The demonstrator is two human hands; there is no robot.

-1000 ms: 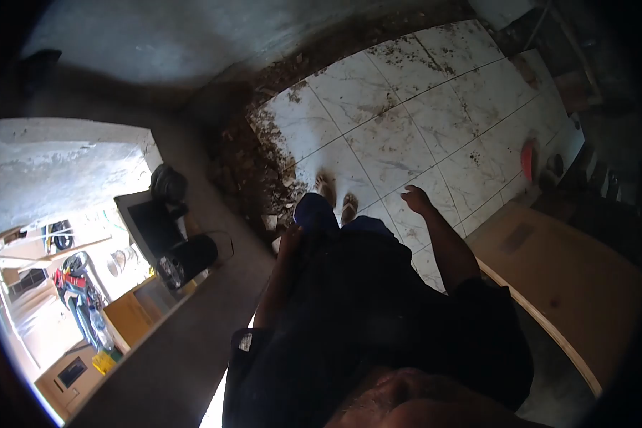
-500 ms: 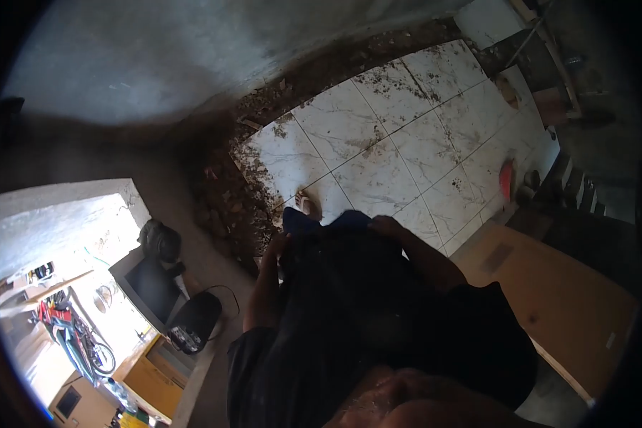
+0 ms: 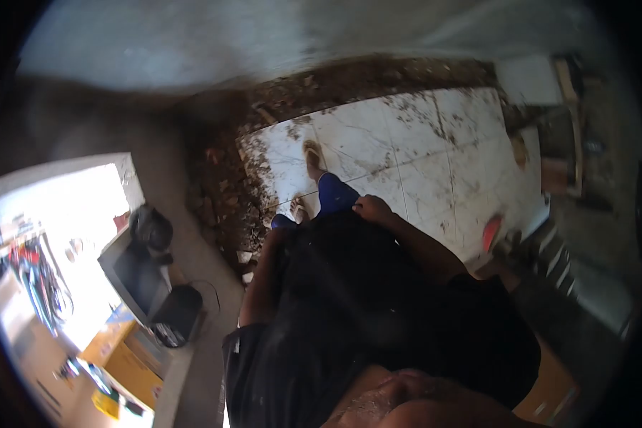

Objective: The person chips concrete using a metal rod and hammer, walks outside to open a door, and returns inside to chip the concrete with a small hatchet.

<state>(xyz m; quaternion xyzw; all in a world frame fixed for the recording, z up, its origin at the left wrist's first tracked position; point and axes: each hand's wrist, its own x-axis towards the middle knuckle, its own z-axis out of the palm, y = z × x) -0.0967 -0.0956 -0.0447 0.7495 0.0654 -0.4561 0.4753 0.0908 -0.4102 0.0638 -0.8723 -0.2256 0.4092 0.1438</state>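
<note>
My right hand (image 3: pixel 373 209) rests at the thigh of my blue trousers (image 3: pixel 335 194), by the lower edge of my black shirt (image 3: pixel 349 285). Its fingers are curled in, and what they hold, if anything, is hidden. My left hand (image 3: pixel 274 237) hangs at my other side, close to the left trouser leg. Its fingers are too dark and small to make out. Below, one sandalled foot (image 3: pixel 312 155) is set forward on the tiles and the other foot (image 3: pixel 298 210) is behind it.
White marbled floor tiles (image 3: pixel 421 167) carry scattered dirt, with rubble (image 3: pixel 221 192) along their edge. On a ledge at left lie a black cylindrical object (image 3: pixel 177 314), a flat dark panel (image 3: pixel 137 274) and a rounded dark object (image 3: pixel 150 227). A red object (image 3: pixel 491 232) and a brown board (image 3: pixel 549 385) are at right.
I have stepped forward, with one foot now well ahead on the tiles. The view has turned, and the brown board has slid down behind my right shoulder.
</note>
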